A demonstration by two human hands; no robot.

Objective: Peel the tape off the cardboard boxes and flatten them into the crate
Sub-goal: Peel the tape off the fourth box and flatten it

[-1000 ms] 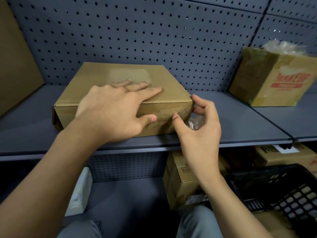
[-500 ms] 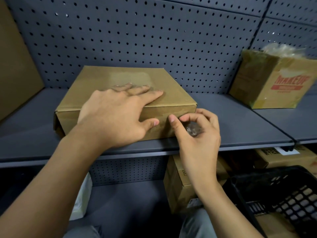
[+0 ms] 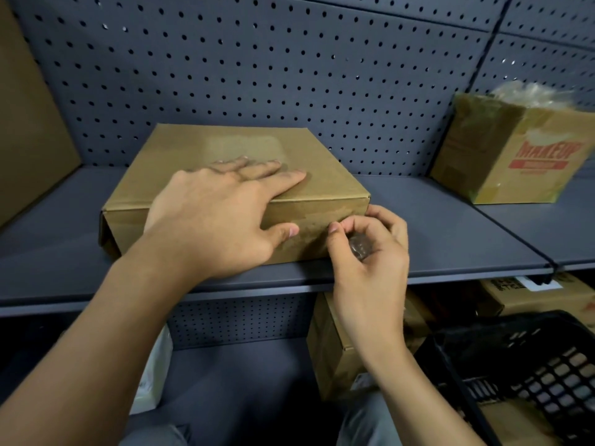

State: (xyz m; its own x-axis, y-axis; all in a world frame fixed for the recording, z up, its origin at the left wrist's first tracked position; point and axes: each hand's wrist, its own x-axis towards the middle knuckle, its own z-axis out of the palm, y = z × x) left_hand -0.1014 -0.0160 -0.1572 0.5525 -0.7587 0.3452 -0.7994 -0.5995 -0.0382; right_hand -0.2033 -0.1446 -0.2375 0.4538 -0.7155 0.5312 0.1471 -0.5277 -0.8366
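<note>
Hands first, from the head camera: the left hand (image 3: 219,217) lies flat on the flat cardboard box (image 3: 322,185), its fingers straight and spread across the lid and its thumb laid against the front face; it presses and grips nothing. The right hand (image 3: 370,252) sits at the front right corner of that box, its fingers curled round a crumpled wad of tape (image 3: 359,247), clear and shiny, which shows between thumb and fingers; the tips of the thumb and forefinger touch the box's front face near the corner; whether the wad still hangs onto the box I cannot tell.

The flat cardboard box rests on a grey shelf (image 3: 450,226), its front edge just beside the shelf's lip; a paler square patch marks its lid behind the left hand's fingers. Behind the box stands a dark pegboard (image 3: 289,75). Well to the right of it, on the same shelf, a printed box (image 3: 515,156) with red lettering sits tilted, with crinkled plastic (image 3: 534,93) at its top. Left of the box a cardboard sheet (image 3: 29,123) leans upright. Below and to the right of the box, a black crate (image 3: 531,375) with a lattice wall shows at the frame's corner; a lower box (image 3: 331,355) stands under the shelf, just beside the crate.
</note>
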